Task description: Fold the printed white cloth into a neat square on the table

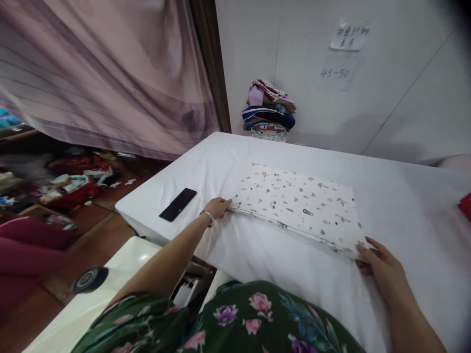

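A folded white cloth with small grey and green prints lies flat as a long rectangle on the white-covered table. My left hand, with a bracelet at the wrist, pinches the cloth's near left corner. At the near right corner, my right hand grips the cloth between thumb and fingers, some of them hidden beneath it. Several layers show along the near edge between the two hands. A black phone lies to the left of my left hand.
Against the wall at the back stands a stack of folded clothes. A pink curtain hangs at the left. A white surface at the lower left bears a dark round object. Something red sits at the right edge.
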Demonstrator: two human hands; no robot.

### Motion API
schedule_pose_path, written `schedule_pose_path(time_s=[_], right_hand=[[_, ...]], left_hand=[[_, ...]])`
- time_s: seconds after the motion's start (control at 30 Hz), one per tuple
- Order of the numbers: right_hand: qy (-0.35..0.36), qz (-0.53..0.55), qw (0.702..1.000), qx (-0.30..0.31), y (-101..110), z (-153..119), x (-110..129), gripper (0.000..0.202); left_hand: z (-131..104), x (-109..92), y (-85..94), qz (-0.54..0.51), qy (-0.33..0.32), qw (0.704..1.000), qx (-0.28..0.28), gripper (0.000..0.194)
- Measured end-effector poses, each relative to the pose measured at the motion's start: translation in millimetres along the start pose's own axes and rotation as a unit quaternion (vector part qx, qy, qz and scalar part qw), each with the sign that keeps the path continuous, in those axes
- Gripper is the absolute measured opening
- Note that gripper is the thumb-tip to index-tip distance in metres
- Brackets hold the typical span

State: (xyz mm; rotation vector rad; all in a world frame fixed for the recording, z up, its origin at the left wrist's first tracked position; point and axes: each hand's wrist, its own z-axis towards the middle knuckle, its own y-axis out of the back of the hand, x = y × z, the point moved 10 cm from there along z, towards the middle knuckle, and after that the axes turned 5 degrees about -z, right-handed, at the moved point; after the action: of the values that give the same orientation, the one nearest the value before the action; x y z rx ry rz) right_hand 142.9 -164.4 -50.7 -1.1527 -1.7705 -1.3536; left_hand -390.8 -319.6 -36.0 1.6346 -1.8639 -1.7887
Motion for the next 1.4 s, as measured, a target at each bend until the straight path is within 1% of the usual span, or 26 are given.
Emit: schedule_pose_path(time_s=[0.07,0.27,0.4,0.5,0.57,0.63,0.73,0.8,0.87,0.9,0.97,1.0,1.03,1.07,1.1,1.17,1.2,1.27,1.33,1.4], right_hand=[[0.000,0.000,1.000,-0.004,1,0,-1,0.070],[0.004,-0.013,1.000,-0.010,1,-6,7,0.072],[-0.003,-0.006,1.000,-0.006,1,-5,7,0.074],[0.001,0.002,1.000,-0.006,3,-1,5,0.075],[0.006,-0.032,0.999,-0.011,5,1,4,0.073],[0.012,-0.100,0.995,-0.012,5,4,4,0.069],[0.025,-0.234,0.972,-0.012,6,7,5,0.067],[0.055,-0.328,0.943,-0.017,6,5,13,0.066],[0.095,-0.409,0.907,-0.032,4,-1,25,0.067],[0.118,-0.438,0.890,-0.048,4,-6,34,0.066],[0.181,-0.460,0.864,-0.091,-2,-19,56,0.061],[0.224,-0.450,0.858,-0.108,-8,-27,69,0.055],[0.272,-0.427,0.855,-0.112,-19,-35,83,0.049],[0.320,-0.396,0.855,-0.098,-33,-43,95,0.043],[0.365,-0.360,0.856,-0.070,-51,-51,106,0.037],[0.425,-0.315,0.848,0.024,-94,-63,120,0.030],[0.446,-0.312,0.837,0.062,-115,-69,126,0.028],[0.471,-0.311,0.820,0.096,-148,-76,135,0.027],[0.489,-0.317,0.804,0.116,-172,-80,141,0.027],[0.500,-0.334,0.788,0.126,-190,-81,144,0.025]], left_hand=[[3,-3,-2.3,-0.003,0.005,1.000,0.011,0.040],[9,-15,-4.9,-0.013,0.008,1.000,0.004,0.031],[8,-14,-6.4,-0.055,0.009,0.998,-0.001,0.025],[7,-13,-3.4,-0.051,0.007,0.999,-0.014,0.022],[6,-15,0.1,-0.023,-0.004,0.999,-0.029,0.020],[4,-20,3.0,0.015,-0.022,0.999,-0.045,0.019],[3,-25,4.2,0.060,-0.036,0.996,-0.056,0.023],[2,-23,3.4,0.067,-0.037,0.996,-0.051,0.029],[-1,-25,6.1,0.068,-0.057,0.994,-0.064,0.037],[-4,-28,10.0,0.072,-0.080,0.990,-0.086,0.040],[-14,-44,17.7,0.086,-0.159,0.973,-0.145,0.038],[-21,-55,17.8,0.091,-0.211,0.959,-0.165,0.033],[-28,-67,13.7,0.095,-0.266,0.944,-0.169,0.028],[-36,-78,5.4,0.097,-0.321,0.929,-0.155,0.023],[-43,-90,-6.2,0.099,-0.372,0.914,-0.127,0.021],[-56,-107,-31.3,0.108,-0.452,0.883,-0.063,0.021],[-61,-113,-42.0,0.116,-0.477,0.870,-0.038,0.021],[-66,-121,-56.9,0.135,-0.499,0.856,-0.010,0.021],[-66,-123,-63.6,0.150,-0.503,0.851,0.000,0.021],[-66,-125,-66.7,0.164,-0.508,0.845,0.010,0.021]])
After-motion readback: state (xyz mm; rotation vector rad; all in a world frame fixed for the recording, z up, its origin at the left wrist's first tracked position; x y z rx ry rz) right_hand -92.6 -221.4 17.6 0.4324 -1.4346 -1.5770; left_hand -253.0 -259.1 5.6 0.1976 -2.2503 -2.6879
